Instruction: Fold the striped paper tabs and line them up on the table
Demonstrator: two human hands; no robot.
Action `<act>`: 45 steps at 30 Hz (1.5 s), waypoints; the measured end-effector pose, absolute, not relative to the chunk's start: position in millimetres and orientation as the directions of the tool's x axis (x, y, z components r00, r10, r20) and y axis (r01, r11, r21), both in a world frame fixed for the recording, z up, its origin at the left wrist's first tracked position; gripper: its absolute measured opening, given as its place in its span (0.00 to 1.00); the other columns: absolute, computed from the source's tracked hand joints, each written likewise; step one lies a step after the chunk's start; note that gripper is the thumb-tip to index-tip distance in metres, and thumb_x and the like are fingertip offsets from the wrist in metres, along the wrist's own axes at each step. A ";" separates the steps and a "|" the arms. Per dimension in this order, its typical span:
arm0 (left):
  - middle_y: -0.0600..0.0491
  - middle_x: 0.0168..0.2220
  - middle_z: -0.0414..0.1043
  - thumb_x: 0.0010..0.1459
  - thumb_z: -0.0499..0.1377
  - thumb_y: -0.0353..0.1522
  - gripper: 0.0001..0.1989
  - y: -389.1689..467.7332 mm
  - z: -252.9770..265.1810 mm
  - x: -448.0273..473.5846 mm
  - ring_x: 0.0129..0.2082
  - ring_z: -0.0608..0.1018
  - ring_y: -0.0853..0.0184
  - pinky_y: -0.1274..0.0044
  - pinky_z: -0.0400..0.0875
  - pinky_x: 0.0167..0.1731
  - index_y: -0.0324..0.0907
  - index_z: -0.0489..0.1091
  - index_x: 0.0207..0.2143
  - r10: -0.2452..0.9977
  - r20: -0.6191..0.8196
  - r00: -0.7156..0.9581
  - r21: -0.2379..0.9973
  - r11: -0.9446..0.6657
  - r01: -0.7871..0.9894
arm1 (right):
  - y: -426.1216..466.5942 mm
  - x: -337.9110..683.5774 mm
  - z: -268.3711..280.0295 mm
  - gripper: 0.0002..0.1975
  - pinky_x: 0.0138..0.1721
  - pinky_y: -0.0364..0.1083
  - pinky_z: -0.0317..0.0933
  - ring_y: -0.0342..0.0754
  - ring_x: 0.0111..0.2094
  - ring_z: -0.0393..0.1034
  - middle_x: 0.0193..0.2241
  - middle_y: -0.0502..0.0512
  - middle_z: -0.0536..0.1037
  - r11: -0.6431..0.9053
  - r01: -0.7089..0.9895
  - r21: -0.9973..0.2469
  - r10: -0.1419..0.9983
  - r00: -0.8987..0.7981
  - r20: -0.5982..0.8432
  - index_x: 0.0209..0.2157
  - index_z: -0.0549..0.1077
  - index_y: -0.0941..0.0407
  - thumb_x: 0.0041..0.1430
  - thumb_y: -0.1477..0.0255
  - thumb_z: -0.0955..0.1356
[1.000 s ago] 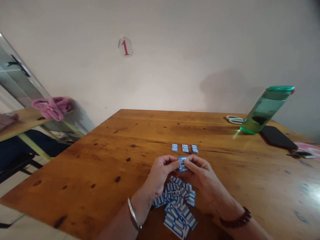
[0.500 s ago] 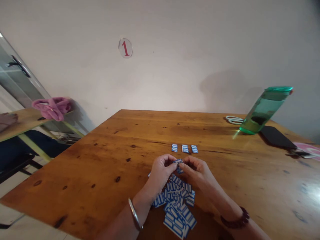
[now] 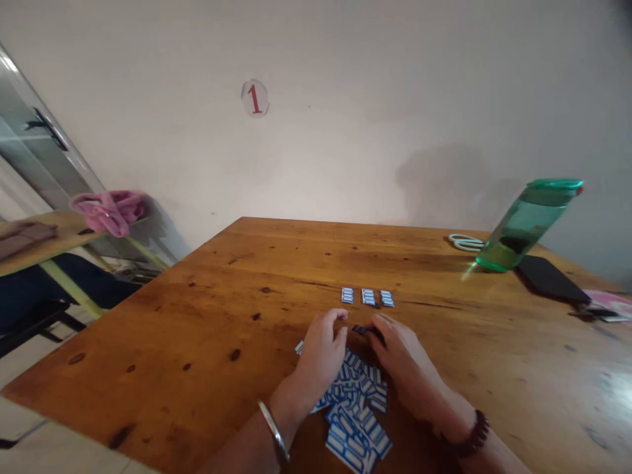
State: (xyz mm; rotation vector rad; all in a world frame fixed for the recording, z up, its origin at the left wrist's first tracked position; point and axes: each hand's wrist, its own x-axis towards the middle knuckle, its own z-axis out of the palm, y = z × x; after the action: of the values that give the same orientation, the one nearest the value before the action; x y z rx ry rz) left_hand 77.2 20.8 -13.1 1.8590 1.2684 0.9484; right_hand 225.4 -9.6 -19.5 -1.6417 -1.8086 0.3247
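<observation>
My left hand (image 3: 324,345) hovers at the far left side of a loose pile of small blue-and-white cards (image 3: 353,428), with thumb and fingers apart and nothing between them. Just right of it, my right hand (image 3: 407,362) pinches a small card (image 3: 361,329) that looks dark from this angle; its printed face does not show. Part of the pile lies hidden beneath my left hand and wrist. Beyond my hands, three more bundles or cards lie in a row: a left one (image 3: 347,295), a middle one (image 3: 368,297) and a right one (image 3: 388,299).
On the wooden table (image 3: 197,316), a tilted-looking green bottle (image 3: 528,224), a white coiled cable (image 3: 465,243) and a black flat case (image 3: 552,280) stand at the back right. A pink cloth (image 3: 111,212) lies on another table at left, near a person's sleeve or cloth (image 3: 24,238).
My left hand has let go of the card and drawn slightly away from my right hand. The card, earlier held by both with its print showing, is now in the right hand alone.
</observation>
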 end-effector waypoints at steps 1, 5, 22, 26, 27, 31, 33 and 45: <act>0.43 0.44 0.72 0.51 0.50 0.23 0.17 18.5 -15.2 77.9 0.46 0.71 0.61 0.69 0.61 0.49 0.36 0.68 0.44 0.942 0.185 0.279 0.815 -0.306 0.493 | -9.5 225.9 -19.6 0.08 0.28 0.43 0.53 0.46 0.25 0.63 0.25 0.52 0.71 0.175 0.822 -0.542 0.958 -0.017 0.285 0.25 0.68 0.55 0.53 0.77 0.60; 0.39 0.55 0.62 0.52 0.48 0.24 0.26 7.8 -19.9 81.2 0.55 0.63 0.60 0.69 0.54 0.56 0.30 0.58 0.55 0.912 0.093 0.399 0.725 -0.337 0.601 | -7.7 228.6 -22.1 0.08 0.29 0.43 0.55 0.47 0.27 0.65 0.26 0.54 0.72 0.170 0.892 -0.419 0.970 -0.078 0.229 0.27 0.67 0.55 0.56 0.77 0.59; 0.35 0.60 0.49 0.50 0.47 0.25 0.32 -3.8 -13.6 82.5 0.61 0.53 0.58 0.68 0.46 0.59 0.24 0.49 0.59 0.869 -0.014 0.495 0.691 -0.350 0.633 | -2.6 231.7 -30.8 0.07 0.30 0.43 0.57 0.47 0.28 0.66 0.27 0.54 0.72 0.185 0.896 -0.404 0.967 -0.093 0.238 0.27 0.67 0.56 0.57 0.76 0.60; 0.37 0.60 0.50 0.49 0.46 0.25 0.32 -3.5 -13.9 82.3 0.61 0.53 0.59 0.68 0.45 0.59 0.25 0.49 0.59 0.862 -0.032 0.506 0.687 -0.348 0.638 | -1.5 232.3 -32.4 0.07 0.30 0.43 0.57 0.47 0.28 0.66 0.26 0.54 0.72 0.189 0.890 -0.414 0.965 -0.090 0.248 0.26 0.67 0.56 0.57 0.76 0.61; 0.37 0.60 0.50 0.49 0.46 0.25 0.32 -3.5 -14.0 82.4 0.61 0.53 0.59 0.68 0.44 0.59 0.25 0.49 0.59 0.859 -0.031 0.512 0.682 -0.356 0.639 | -1.4 232.4 -32.7 0.07 0.30 0.43 0.57 0.47 0.28 0.66 0.26 0.54 0.72 0.190 0.889 -0.417 0.964 -0.089 0.249 0.26 0.67 0.56 0.57 0.76 0.61; 0.36 0.61 0.48 0.50 0.46 0.25 0.32 -3.1 -13.1 83.2 0.61 0.52 0.57 0.69 0.45 0.59 0.22 0.48 0.59 0.863 -0.034 0.504 0.666 -0.357 0.655 | -1.7 232.2 -31.9 0.07 0.30 0.43 0.57 0.47 0.28 0.66 0.27 0.54 0.72 0.194 0.884 -0.425 0.964 -0.091 0.251 0.26 0.67 0.56 0.56 0.77 0.61; 0.36 0.61 0.48 0.50 0.46 0.25 0.32 -3.0 -11.4 83.6 0.61 0.52 0.58 0.69 0.45 0.59 0.23 0.48 0.59 0.860 -0.047 0.508 0.662 -0.354 0.661 | -2.3 232.0 -30.5 0.08 0.30 0.43 0.57 0.47 0.28 0.66 0.27 0.53 0.72 0.201 0.882 -0.427 0.963 -0.098 0.251 0.26 0.67 0.56 0.56 0.77 0.61; 0.37 0.61 0.49 0.50 0.47 0.27 0.33 -4.9 -8.4 83.0 0.61 0.52 0.59 0.70 0.44 0.59 0.24 0.49 0.59 0.858 -0.074 0.508 0.680 -0.329 0.655 | -0.4 233.2 -32.1 0.07 0.31 0.44 0.57 0.47 0.29 0.65 0.28 0.54 0.72 0.200 0.879 -0.433 0.964 -0.098 0.248 0.26 0.68 0.56 0.56 0.77 0.61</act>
State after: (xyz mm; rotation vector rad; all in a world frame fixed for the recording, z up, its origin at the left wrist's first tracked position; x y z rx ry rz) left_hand 83.0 -4.9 -8.4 2.0900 1.2323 0.3947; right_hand 233.2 -0.4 -32.1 -1.7114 -2.0102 0.2384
